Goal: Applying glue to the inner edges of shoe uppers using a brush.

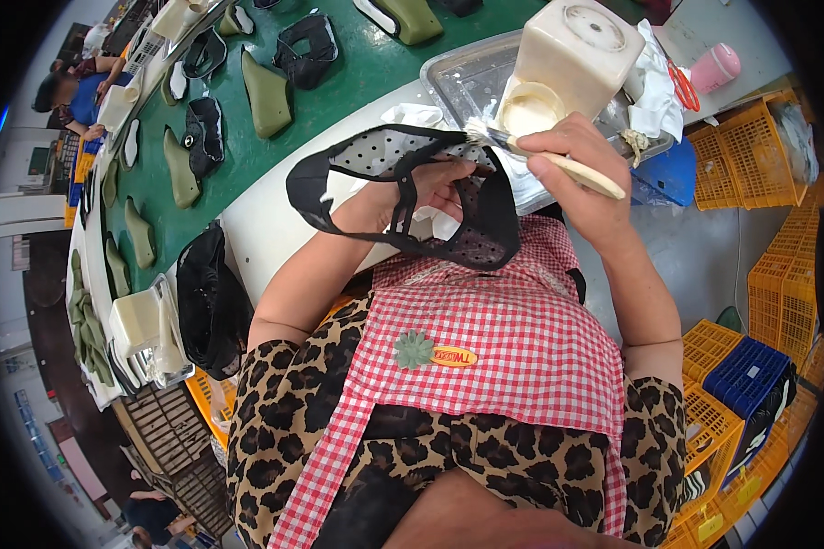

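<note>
My left hand (441, 189) reaches inside a black mesh shoe upper (311, 190) with dotted lining, its fingers curled on the fabric and holding it up in front of me. A brush (590, 176) with a pale wooden handle is gripped in my right hand (577, 165). The bristles are at the upper's top edge; whether they touch it I cannot tell. Just beyond the brush, a whitish plastic container (572, 50) with a round open mouth (531, 108) stands by a clear tray (439, 82). Whitish stuff shows in the mouth.
Green shoe lasts (265, 96) and black uppers (306, 50) lie along the green conveyor belt (357, 78). Black uppers (212, 297) are piled at my left. Red-handled scissors (682, 87) and a pink bottle (714, 67) are at far right, above orange crates (742, 156). A co-worker (92, 91) is at far left.
</note>
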The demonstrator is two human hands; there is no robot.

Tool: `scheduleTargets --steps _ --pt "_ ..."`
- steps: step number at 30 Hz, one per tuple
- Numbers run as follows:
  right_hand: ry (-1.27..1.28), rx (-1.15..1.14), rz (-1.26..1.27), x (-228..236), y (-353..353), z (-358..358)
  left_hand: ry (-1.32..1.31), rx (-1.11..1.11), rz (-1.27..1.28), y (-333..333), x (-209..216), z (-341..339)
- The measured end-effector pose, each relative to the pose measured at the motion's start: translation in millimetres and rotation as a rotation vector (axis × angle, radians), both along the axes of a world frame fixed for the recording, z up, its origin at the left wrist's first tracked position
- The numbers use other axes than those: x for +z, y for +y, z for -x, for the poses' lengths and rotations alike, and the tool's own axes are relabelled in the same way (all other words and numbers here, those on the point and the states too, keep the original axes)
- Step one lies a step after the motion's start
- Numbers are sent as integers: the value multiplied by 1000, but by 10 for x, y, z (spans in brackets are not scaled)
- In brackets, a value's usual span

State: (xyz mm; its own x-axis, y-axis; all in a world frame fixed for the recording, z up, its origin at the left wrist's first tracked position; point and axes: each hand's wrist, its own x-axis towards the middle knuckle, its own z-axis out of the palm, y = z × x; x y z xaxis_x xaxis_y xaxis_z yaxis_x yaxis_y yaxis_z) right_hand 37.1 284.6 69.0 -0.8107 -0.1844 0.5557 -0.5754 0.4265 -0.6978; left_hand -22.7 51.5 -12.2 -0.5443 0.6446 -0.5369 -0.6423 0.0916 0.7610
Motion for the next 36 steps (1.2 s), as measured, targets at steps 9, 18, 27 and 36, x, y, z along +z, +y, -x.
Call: scheduleTargets --steps 9,18,27,36 --pt "-190 -150 6 -530 162 -235 156 88 -101 -190 132 7" --pt "-168 -222 71 -395 119 -256 289 77 -261 -302 -42 122" --pt "-158 -331 37 -591 225 -288 384 142 -367 -214 -148 231" --pt "-88 -323 57 -452 219 -126 359 99 -416 -90 -114 227"
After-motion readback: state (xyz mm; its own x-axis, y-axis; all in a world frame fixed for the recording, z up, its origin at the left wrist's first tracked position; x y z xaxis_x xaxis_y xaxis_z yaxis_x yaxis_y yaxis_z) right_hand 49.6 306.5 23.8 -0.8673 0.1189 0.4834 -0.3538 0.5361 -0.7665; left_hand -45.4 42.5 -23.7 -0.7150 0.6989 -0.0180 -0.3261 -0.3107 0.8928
